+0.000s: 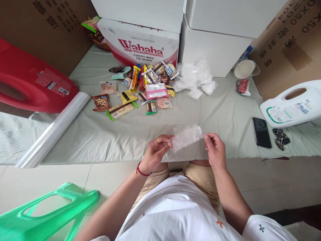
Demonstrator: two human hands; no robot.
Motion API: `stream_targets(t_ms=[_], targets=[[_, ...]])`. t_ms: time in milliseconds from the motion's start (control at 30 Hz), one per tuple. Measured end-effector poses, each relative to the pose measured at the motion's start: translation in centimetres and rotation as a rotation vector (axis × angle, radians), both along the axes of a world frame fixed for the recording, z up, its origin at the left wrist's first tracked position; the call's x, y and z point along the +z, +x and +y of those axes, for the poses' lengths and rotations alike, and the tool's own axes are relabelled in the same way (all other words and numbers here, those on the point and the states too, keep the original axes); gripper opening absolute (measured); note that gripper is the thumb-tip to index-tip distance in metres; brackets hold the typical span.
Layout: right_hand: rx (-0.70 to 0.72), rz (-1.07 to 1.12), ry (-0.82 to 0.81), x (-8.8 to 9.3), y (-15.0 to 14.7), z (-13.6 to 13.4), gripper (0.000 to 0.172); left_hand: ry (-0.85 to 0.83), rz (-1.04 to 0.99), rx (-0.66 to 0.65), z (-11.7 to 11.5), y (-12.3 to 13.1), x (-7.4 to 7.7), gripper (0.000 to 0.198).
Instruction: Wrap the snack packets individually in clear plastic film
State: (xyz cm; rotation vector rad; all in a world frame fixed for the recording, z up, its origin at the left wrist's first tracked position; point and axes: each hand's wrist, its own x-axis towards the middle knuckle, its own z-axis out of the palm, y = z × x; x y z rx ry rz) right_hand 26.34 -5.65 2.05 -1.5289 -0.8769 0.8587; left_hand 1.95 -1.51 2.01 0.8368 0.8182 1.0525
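Just above the front edge of the covered table, a clear plastic packet (pixel 187 138) with whitish, grainy-looking content is stretched between my two hands. My left hand (pixel 158 149) pinches its left end, thumb against the fingers. At the right end, the thumb and forefinger of my right hand (pixel 214 147) grip a corner. What exactly the packet contains I cannot make out. Beyond it lies a heap of similar clear, whitish packets (pixel 197 77). A pile of wrapped snacks (pixel 152 80) spreads to the left of that heap.
A Wahaha carton (pixel 142 45) and white boxes (pixel 213 47) stand at the back. On the left are a red jug (pixel 32 80), a roll of clear film (pixel 54 129) and a green stool (pixel 55 211). A white bottle (pixel 293 103), phone (pixel 261 132) and keys (pixel 281 139) lie right.
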Motion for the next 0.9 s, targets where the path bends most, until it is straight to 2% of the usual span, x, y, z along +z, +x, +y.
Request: stream_targets(t_ms=[67,133,233,333,433,533,700,800,900], targets=[[0.024,-0.268,0.146,1.2,-0.5,-0.2,0.016,0.095,0.067,-0.028,-0.2,0.3,0.2,0.023],[0.117,-0.49,0.283,2.7,-1.2,-0.4,0.01,0.149,0.104,-0.068,-0.4,0.5,0.5,0.024],[0.268,-0.709,0.398,4.3,-2.3,-0.3,0.024,0.211,0.159,-0.109,-0.8,0.6,0.8,0.021],[0.425,-0.835,0.345,4.4,-3.3,0.3,0.032,0.299,0.239,-0.155,-1.0,0.3,0.9,0.015],[0.535,-0.872,0.267,3.2,-3.9,1.1,0.034,0.373,0.275,-0.213,-1.2,-0.2,1.0,0.012],[0.538,-0.854,0.264,1.9,-3.9,1.5,0.028,0.298,0.239,-0.208,-1.4,-0.5,1.2,0.02],[0.496,-0.917,0.296,1.1,-4.3,1.3,0.03,0.042,0.25,0.107,-0.9,0.3,1.3,0.045],[0.552,-0.947,0.296,1.1,-4.8,1.0,0.03,0.038,0.371,0.018,-0.3,1.4,1.4,0.043],[0.547,-0.87,0.302,1.1,-4.9,0.8,0.031,0.003,0.327,-0.023,0.2,2.3,1.2,0.041]])
